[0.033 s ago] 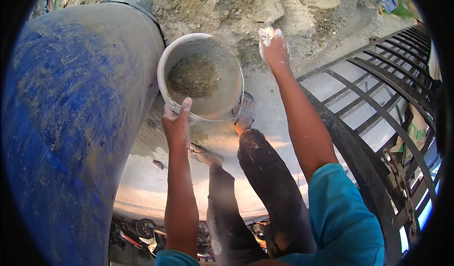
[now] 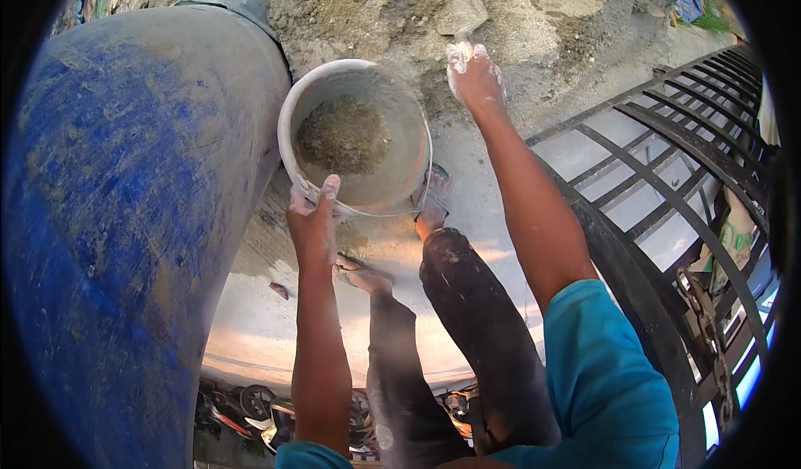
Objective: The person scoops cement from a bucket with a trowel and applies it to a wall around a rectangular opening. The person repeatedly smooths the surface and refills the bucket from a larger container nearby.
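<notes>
A pale, dusty bucket [image 2: 288, 127] stands tilted in front of me, with grey sand [image 2: 342, 135] covering part of its bottom. My left hand [image 2: 313, 223] grips its near rim, the thumb over the edge and the fingers mostly hidden outside. To the right of the bucket, my right hand [image 2: 477, 81], whitened with powder, is closed round the handle of a trowel [image 2: 463, 14]. The trowel's sand-coated blade points away from me and lies against the heap of sand [image 2: 551, 31].
A large blue, dirt-smeared drum [image 2: 142, 160] fills the left side. Black metal bars [image 2: 651, 177] with a chain [image 2: 705, 327] run along the right. My sandalled feet [image 2: 434, 198] stand on pale concrete [image 2: 259, 327] close to the bucket. Parked motorbikes [image 2: 250, 411] show at the bottom.
My right hand and the trowel have shifted slightly to the left and away from me. My left hand and the bucket have hardly moved.
</notes>
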The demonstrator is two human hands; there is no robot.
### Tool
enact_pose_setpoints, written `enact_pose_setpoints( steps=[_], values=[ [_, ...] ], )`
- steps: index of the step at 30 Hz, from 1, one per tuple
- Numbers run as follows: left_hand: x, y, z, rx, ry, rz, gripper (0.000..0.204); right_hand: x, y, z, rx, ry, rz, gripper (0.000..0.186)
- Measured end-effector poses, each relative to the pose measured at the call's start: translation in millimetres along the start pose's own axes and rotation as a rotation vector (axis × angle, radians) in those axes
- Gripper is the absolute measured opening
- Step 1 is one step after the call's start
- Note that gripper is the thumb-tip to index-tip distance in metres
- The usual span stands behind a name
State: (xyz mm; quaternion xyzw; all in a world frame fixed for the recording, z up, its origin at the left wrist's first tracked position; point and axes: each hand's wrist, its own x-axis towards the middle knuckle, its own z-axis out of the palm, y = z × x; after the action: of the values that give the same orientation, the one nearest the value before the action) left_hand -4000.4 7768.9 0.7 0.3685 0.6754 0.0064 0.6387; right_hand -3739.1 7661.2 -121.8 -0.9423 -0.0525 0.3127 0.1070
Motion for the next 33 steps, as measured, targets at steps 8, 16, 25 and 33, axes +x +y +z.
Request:
enact_pose_setpoints(
  steps=[8,16,25,33],
  values=[
    [14.8,3.0,-6.9,0.042,-0.024,-0.003,0.064,103.8,-68.0,50.5,0.528,-0.262,0.091,0.050],
    [18.3,3.3,-6.6,-0.040,-0.027,-0.034,0.065,106.2,-77.3,38.3,0.703,-0.347,0.149,0.035],
    [17.7,0.2,-2.9,0.008,0.004,-0.032,0.066,126.8,-46.8,55.1,0.703,-0.217,-0.023,0.041],
    [24.6,-46.3,9.7,0.274,0.193,0.160,0.072,33.7,-27.9,-11.0,0.627,-0.235,-0.040,0.037]
  ],
)
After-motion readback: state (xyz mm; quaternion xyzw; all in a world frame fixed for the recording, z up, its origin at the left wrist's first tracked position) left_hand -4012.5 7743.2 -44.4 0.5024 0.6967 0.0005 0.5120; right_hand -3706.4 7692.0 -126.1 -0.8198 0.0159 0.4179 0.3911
